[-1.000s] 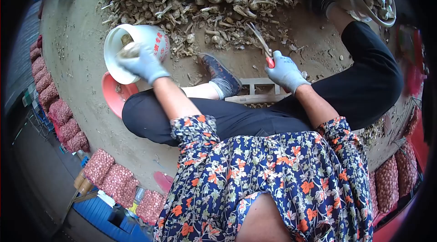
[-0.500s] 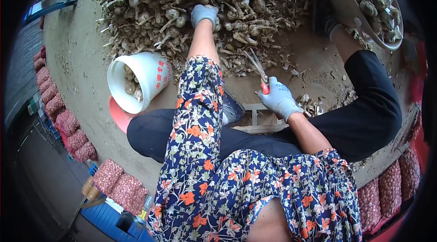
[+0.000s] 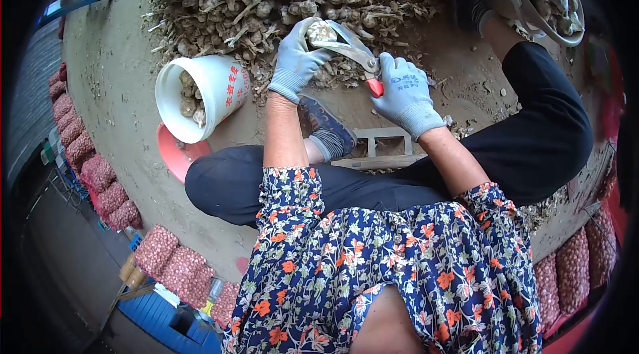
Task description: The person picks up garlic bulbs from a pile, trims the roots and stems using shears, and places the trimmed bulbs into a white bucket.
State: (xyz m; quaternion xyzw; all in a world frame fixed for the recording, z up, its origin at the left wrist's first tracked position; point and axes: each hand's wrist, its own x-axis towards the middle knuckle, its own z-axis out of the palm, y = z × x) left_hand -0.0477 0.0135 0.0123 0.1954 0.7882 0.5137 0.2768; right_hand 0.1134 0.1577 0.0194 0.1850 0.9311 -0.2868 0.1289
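My left hand [image 3: 297, 60], in a grey work glove, is closed around a garlic bulb [image 3: 321, 32] in front of the heap. My right hand [image 3: 403, 93], gloved the same way, grips a pair of shears [image 3: 360, 54] by the red handles. The blades are spread, one on each side of the bulb, close against it. Part of the bulb is hidden by my left fingers and the blades. Just beyond both hands rises a big heap of garlic [image 3: 226, 1] with dry stems.
A white bucket [image 3: 216, 91] lies tipped at left with some bulbs inside, near a red basin [image 3: 174, 154]. Another bucket [image 3: 516, 8], full of garlic, leans by my foot at upper right. Filled net sacks [image 3: 176, 264] line the edges. A pale frame [image 3: 386, 141] lies between my legs.
My left hand has come back from the heap with a garlic bulb. My right hand has moved up slightly, bringing the shears to the bulb with their blades opened.
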